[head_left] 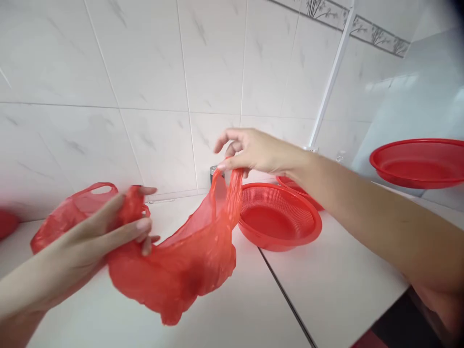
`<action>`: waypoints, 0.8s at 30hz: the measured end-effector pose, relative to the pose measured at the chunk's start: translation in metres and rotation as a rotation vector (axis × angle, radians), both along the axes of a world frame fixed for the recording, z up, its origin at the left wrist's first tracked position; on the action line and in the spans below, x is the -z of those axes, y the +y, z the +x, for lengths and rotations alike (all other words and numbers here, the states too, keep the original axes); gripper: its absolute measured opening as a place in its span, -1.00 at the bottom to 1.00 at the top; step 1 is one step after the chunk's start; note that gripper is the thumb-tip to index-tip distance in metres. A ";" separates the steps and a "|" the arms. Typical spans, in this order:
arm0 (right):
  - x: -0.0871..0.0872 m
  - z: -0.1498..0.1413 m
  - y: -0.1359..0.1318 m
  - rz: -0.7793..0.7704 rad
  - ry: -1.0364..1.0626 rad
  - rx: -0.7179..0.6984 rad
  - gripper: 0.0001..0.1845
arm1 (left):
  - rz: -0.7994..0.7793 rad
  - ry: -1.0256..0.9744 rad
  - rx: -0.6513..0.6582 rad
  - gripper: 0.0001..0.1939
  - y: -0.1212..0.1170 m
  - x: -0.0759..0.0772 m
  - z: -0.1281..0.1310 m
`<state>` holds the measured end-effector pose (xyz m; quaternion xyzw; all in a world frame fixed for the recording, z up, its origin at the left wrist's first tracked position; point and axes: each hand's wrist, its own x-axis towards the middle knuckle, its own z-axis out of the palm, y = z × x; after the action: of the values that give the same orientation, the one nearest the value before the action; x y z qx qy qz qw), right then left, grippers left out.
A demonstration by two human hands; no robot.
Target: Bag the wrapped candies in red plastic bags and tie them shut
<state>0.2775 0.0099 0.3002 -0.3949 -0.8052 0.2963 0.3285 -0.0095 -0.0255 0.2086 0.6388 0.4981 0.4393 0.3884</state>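
Note:
A thin red plastic bag (181, 261) hangs stretched between both hands above the white counter (326, 280). My left hand (105, 232) is closed on one bunched side of the bag at the left. My right hand (253, 152) pinches the bag's other handle at the upper middle, thumb and fingers together, the index finger raised. A second red plastic bag (61, 217) lies on the counter behind my left hand, its handle loop showing.
A red mesh colander (279, 217) sits on the counter just right of the bag, another red rim (290, 183) behind it. A red plastic basin (420, 162) stands on a raised ledge at far right. White tiled wall behind. Something red (7, 224) shows at the left edge.

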 end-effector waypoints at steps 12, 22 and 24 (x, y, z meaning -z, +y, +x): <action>0.059 -0.071 0.015 0.035 0.169 -0.300 -0.71 | -0.292 0.023 0.211 -0.62 0.020 -0.012 0.041; 0.093 -0.057 -0.003 -0.043 0.409 -0.202 -0.81 | -0.291 -0.030 0.300 -0.61 0.029 0.008 0.020; 0.096 -0.059 -0.003 0.038 0.276 -0.134 -0.68 | -0.275 0.013 0.326 -0.60 0.028 0.008 0.020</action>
<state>0.2186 0.0068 0.2047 -0.2895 -0.7823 0.3536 0.4232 0.0105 0.0029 0.2009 0.6549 0.4458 0.2944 0.5345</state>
